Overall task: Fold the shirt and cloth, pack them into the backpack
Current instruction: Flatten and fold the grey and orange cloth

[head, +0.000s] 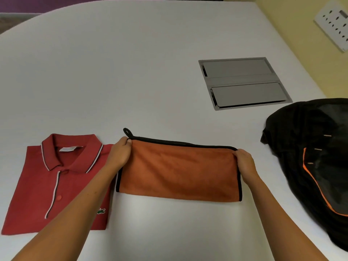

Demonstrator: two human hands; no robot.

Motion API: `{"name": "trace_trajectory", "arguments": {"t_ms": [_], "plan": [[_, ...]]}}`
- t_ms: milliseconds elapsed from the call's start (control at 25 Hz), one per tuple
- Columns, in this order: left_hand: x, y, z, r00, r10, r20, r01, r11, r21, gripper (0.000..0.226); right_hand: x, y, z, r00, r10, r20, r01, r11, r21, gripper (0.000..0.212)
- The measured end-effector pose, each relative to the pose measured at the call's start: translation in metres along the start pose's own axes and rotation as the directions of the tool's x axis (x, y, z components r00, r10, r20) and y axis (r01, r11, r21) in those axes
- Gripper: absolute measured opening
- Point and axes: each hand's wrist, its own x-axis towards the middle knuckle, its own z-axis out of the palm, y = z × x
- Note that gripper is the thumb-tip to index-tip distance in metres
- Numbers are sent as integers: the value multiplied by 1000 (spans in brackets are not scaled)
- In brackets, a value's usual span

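Note:
An orange cloth (178, 170) with black edging lies folded in half on the white table (131, 63), a black loop at its far left corner. My left hand (120, 153) pinches the cloth's far left corner. My right hand (244, 162) pinches its far right corner. A red polo shirt (56, 185) lies folded flat to the left, collar away from me; my left forearm crosses its right edge. The black backpack (312, 157) with orange trim lies at the right, partly out of frame.
A grey metal cable hatch (243, 82) is set flush in the table beyond the cloth, toward the right. A white socket plate (335, 25) is on the yellow wall at the upper right. The table's right edge runs behind the backpack.

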Motion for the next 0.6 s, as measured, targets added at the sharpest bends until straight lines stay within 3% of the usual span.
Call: {"name": "trace_trajectory", "arguments": {"t_ms": [160, 320, 480, 560, 600], "plan": [[5, -3, 6, 995, 80, -66, -79, 997, 21, 24, 5, 3, 10, 997, -51, -52, 46, 995, -92, 25], [11, -3, 10, 990, 102, -94, -85, 982, 168, 23, 6, 6, 16, 981, -161, -104, 128, 955, -268, 29], [14, -4, 12, 989, 104, -104, -72, 960, 272, 23, 6, 12, 23, 956, -219, -197, 140, 926, -352, 21], [5, -1, 15, 987, 122, -105, -84, 948, 307, 33, 0, 17, 23, 944, -228, -237, 125, 916, -381, 19], [-3, -1, 17, 984, 144, -109, -102, 941, 322, 41, -4, 20, 21, 945, -205, -257, 94, 918, -386, 29]]}}
